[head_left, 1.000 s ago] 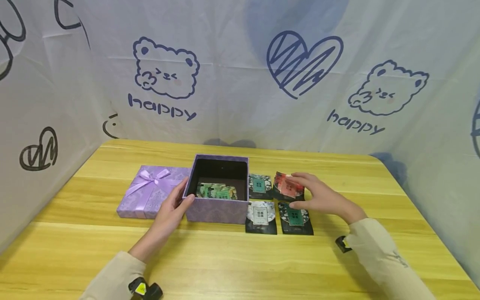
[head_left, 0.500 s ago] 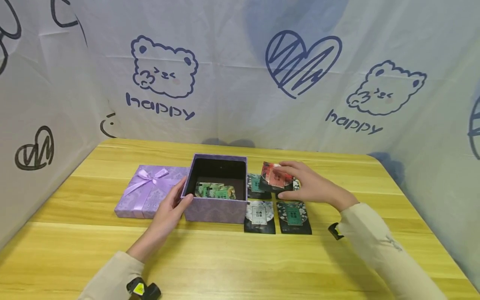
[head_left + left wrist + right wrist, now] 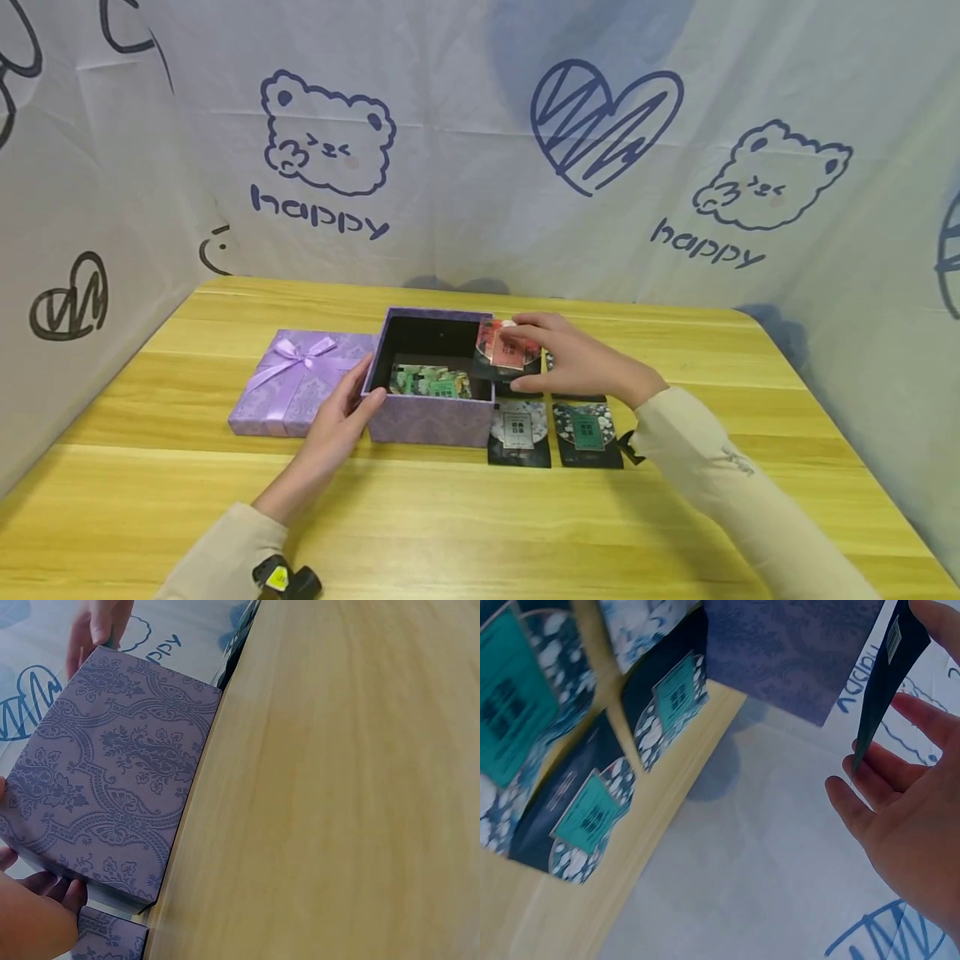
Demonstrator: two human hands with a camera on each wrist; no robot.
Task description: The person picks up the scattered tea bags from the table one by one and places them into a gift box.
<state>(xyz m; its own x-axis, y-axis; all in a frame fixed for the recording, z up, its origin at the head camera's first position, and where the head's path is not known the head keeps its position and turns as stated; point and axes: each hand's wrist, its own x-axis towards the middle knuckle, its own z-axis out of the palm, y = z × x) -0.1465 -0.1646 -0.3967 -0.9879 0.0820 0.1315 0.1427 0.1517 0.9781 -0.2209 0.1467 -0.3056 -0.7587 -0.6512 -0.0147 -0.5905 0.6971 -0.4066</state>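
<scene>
An open purple box (image 3: 431, 421) stands mid-table with green packets (image 3: 431, 382) lying inside. My left hand (image 3: 348, 408) grips its front left corner, thumb on the front wall; in the left wrist view the patterned box wall (image 3: 112, 772) fills the left side, with my left hand (image 3: 30, 915) below it. My right hand (image 3: 573, 360) pinches a red packet (image 3: 504, 348) and holds it above the box's right rim. In the right wrist view the dark packet (image 3: 877, 682) shows edge-on between the fingers (image 3: 870, 791).
The box lid with a lilac bow (image 3: 300, 383) lies left of the box. A white-patterned packet (image 3: 519, 429) and a green one (image 3: 588, 432) lie right of the box, with a teal one (image 3: 517, 388) partly hidden behind. The printed cloth walls (image 3: 480, 167) surround the wooden table (image 3: 480, 525).
My right hand lifted the red packet off the table and carried it left, from beside the other packets to above the box's right rim. The left hand stayed on the box.
</scene>
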